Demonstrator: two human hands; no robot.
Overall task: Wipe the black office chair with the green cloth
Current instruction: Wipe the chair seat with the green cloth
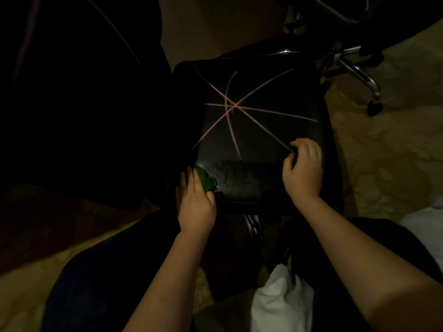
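Dim light. The black padded office chair (261, 130) fills the centre of the frame, its dark surface crossed by thin pink lines (236, 106) that meet near the middle. Your left hand (196, 200) sits at the lower left corner of the chair, fingers nearly straight and laid flat over the crumpled green cloth (206, 180), pressing it onto the chair; the cloth shows past your thumb. A dull smeared patch (242, 174) lies just right of the cloth. Your right hand (303, 170) rests at the chair's lower right, fingers loosely bent, tips touching the surface, nothing visibly held. Chrome chair legs with a castor (359, 73) at upper right. A white bundle (282, 300) at bottom centre. Patterned tan carpet (388, 144) at right.
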